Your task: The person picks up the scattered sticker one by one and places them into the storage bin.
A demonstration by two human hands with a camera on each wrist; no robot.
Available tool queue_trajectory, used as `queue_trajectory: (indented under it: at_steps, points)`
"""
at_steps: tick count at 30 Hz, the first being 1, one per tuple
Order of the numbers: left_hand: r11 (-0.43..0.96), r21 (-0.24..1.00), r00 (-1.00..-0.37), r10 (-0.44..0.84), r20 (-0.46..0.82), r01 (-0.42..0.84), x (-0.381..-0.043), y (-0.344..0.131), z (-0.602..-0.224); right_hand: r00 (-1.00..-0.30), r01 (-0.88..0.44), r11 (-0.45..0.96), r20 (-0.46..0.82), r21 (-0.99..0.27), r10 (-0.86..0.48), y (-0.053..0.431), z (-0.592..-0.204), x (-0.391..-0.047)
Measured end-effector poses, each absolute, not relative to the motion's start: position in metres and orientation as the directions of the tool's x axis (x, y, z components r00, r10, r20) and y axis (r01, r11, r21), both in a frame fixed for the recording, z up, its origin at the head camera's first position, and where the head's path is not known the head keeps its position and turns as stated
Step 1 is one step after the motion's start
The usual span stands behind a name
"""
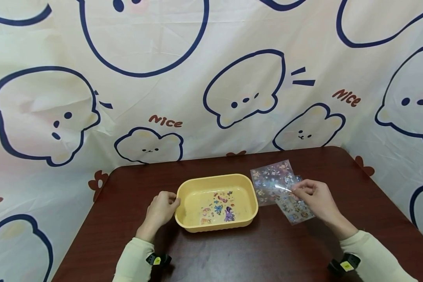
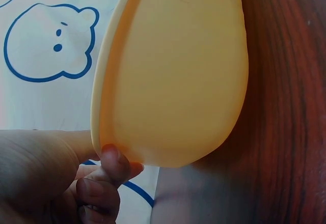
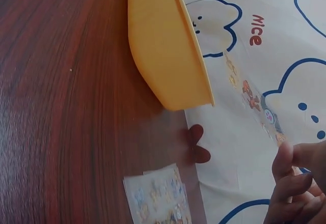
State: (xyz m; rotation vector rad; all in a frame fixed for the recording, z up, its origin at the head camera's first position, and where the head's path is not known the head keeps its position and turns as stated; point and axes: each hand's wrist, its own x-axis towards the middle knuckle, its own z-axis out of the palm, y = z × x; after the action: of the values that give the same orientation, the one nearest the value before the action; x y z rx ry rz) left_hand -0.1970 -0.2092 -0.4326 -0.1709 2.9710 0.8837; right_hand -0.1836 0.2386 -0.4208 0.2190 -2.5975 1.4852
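A yellow plastic basin stands on the table, and my left hand pinches its left rim between thumb and fingers. Inside the basin lies a clear sticker sheet with small colourful figures. My right hand pinches a clear sticker sheet by its edge, to the right of the basin. In the right wrist view this sheet is raised and seen nearly edge-on. Below the right hand, more sticker sheets lie overlapping on the table.
The dark brown wooden table carries all of these things. A pale cloth with blue-outlined cartoon animals hangs behind and beside it. Dark bands with yellow labels sit at both wrists, over light sleeves.
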Motion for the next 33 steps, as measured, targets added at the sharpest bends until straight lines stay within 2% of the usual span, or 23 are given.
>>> queue_trajectory:
  at_steps: [14, 33]
  points:
    - [0.826, 0.547, -0.991, -0.103, -0.084, -0.132, -0.196, -0.209, -0.432, -0.988, -0.157, 0.486, 0.132, -0.86, -0.085, 0.219, -0.427, -0.184]
    - [0.829, 0.545, -0.992, -0.096, -0.081, -0.125, -0.198, -0.209, -0.431, -0.967, -0.245, 0.392, 0.197, -0.887, -0.16, 0.195, -0.433, -0.186]
